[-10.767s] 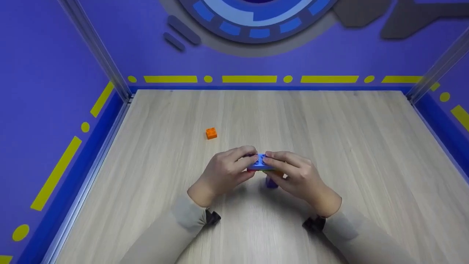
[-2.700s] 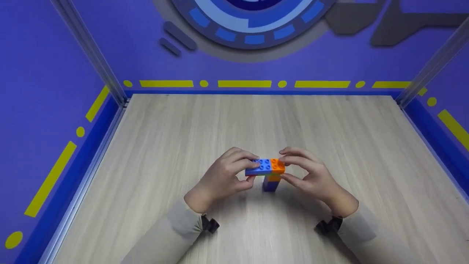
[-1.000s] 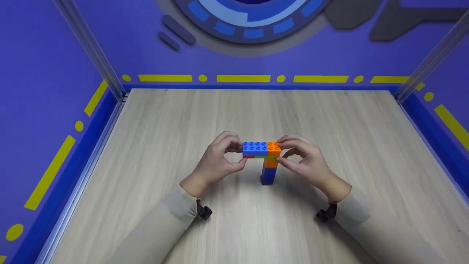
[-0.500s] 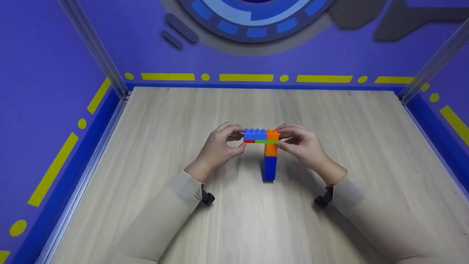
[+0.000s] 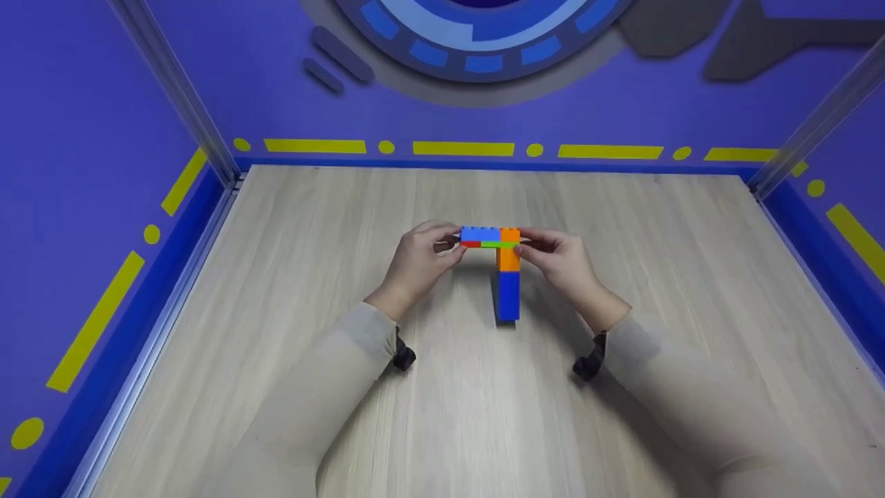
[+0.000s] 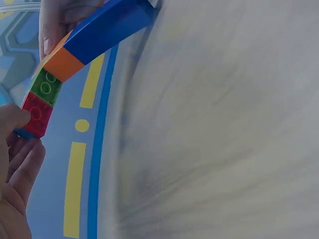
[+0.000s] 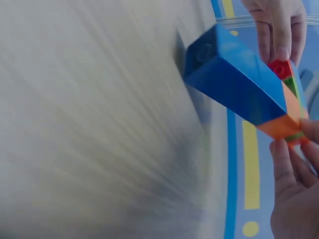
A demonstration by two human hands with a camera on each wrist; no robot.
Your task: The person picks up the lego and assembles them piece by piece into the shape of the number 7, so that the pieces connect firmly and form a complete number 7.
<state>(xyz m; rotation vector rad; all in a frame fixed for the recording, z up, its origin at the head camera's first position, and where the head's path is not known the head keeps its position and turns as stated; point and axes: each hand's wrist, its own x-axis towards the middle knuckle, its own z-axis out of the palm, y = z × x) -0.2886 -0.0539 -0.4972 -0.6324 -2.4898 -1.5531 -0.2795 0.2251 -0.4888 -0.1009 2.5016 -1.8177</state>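
Both hands hold a T-like structure of toy building bricks. Its top row is a light blue brick point(image 5: 480, 234) beside an orange brick point(image 5: 509, 234). Under them lie a thin red plate point(image 5: 471, 245) and a green plate point(image 5: 496, 245). Below the green plate come a second orange brick point(image 5: 508, 260) and a tall dark blue brick point(image 5: 509, 296). My left hand point(image 5: 416, 266) pinches the light blue and red end. My right hand point(image 5: 565, 266) pinches the opposite end, at the orange brick and green plate. In the right wrist view, the dark blue brick's hollow underside point(image 7: 203, 54) shows.
A wood-grain table point(image 5: 332, 228) lies beneath the hands. Behind it rises a purple-blue back wall point(image 5: 456, 121) with yellow markings, and a similar left wall point(image 5: 76, 207) with a metal rail point(image 5: 166, 304) along its foot.
The orange brick that lay loose on the table earlier now sits on the structure's top. The structure has moved away from me and tilted, showing more of its front. The left fingers shifted to its left end.
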